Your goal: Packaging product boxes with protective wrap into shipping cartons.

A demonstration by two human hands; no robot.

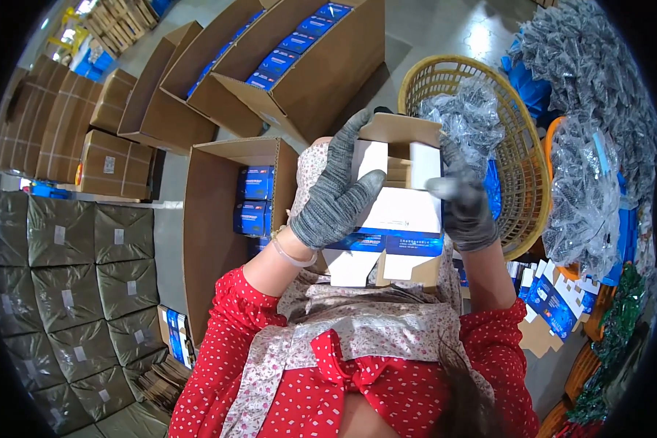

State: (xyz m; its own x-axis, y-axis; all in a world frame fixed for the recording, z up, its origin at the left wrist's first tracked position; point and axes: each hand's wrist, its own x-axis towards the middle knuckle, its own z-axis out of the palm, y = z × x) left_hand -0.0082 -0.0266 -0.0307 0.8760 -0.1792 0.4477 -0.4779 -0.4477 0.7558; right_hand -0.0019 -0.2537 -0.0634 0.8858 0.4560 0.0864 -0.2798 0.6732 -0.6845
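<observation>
A large open brown carton (215, 219) stands at the person's left, with blue boxes (254, 217) inside. At the right, a yellow slatted basket (527, 182) holds a smaller clear-bagged bundle (467, 117). Held up over the lap by 2 gloved hands is an open white-and-blue box (401, 210), its flaps spread. The left hand (337, 197) pinches its left side between thumb and fingers. The right hand (469, 204), blurred, is at the right side; whether it pinches cannot be told. A pale bracelet (293, 258) circles the left wrist.

Gloved left hand (336, 193) and right hand (467, 201), holding open carton (403, 209), yellow basket (517, 175)
</observation>
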